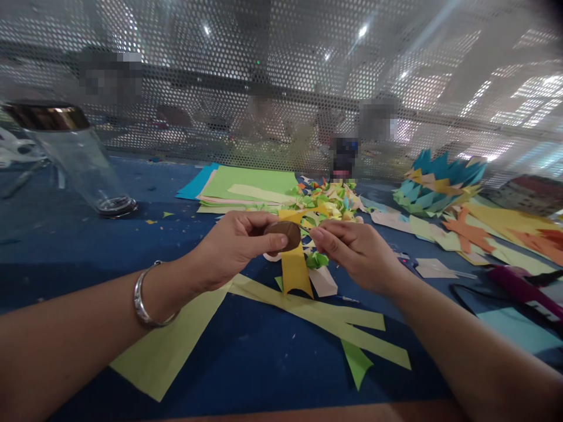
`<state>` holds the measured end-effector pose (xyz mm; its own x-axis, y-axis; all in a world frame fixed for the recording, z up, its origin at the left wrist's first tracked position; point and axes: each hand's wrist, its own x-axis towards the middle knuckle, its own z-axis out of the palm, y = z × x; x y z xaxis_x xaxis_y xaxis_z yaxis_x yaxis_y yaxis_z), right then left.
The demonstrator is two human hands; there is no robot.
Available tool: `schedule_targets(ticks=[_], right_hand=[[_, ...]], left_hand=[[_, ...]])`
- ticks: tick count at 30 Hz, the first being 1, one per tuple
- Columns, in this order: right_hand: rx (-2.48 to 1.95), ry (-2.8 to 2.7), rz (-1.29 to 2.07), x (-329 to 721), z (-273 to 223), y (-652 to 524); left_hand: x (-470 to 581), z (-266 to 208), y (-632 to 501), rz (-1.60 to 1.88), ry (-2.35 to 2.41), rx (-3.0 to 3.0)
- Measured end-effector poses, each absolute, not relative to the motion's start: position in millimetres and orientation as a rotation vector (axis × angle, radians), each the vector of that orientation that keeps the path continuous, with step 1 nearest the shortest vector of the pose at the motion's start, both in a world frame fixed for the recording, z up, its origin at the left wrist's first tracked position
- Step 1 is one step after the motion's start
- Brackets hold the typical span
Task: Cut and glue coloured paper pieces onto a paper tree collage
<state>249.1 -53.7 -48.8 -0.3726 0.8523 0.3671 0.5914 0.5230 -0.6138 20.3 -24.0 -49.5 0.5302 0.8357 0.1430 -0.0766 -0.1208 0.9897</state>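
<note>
My left hand (235, 246) is closed around a small brown rounded object (288, 235), its thumb lying across the front. Just right of it, my right hand (349, 249) is closed in a pinch. A thin dark tip shows between its fingers and the brown object; what it belongs to is hidden. Under the hands lies a curved yellow paper piece (295, 272), with a crumpled green scrap (316, 259) and a white paper piece (323, 281) beside it. Nearer me are pale green paper strips (308, 310) and a larger pale green sheet (176, 346).
A clear bottle (81, 164) with a coppery lid stands left. Stacked coloured paper (255, 184) and a scrap pile (336, 202) lie behind the hands. To the right are a layered paper crown shape (440, 184), orange paper (468, 231) and a purple corded tool (523, 290). Perforated panel (290, 53) behind.
</note>
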Motion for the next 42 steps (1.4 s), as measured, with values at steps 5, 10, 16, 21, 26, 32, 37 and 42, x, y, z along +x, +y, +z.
schedule_targets(ticks=[5, 10, 16, 21, 26, 32, 37, 42], right_hand=[[-1.178, -2.091, 0.499, 250, -49, -54], [-1.179, -2.100, 0.471, 250, -49, -55], [-1.160, -2.117, 0.405, 251, -50, -54], [-1.161, -2.124, 0.405, 250, -49, -55], [-1.150, -2.119, 0.404, 249, -49, -56], [-1.172, -2.131, 0.404, 250, -51, -56], [-1.165, -2.147, 0.393, 250, -50, -56], [-1.150, -2.163, 0.403, 249, -50, -56]], left_hand=[[19, -50, -23, 0.893, 0.688, 1.532], [18, -53, -20, 0.888, 0.711, 1.589], [17, -50, -20, 0.858, 0.718, 1.680], [15, -47, -19, 0.818, 0.683, 1.735], [14, -46, -18, 0.805, 0.677, 1.777], [15, -43, -18, 0.836, 0.676, 1.813], [15, -42, -17, 0.818, 0.668, 1.804], [14, -45, -15, 0.756, 0.614, 1.780]])
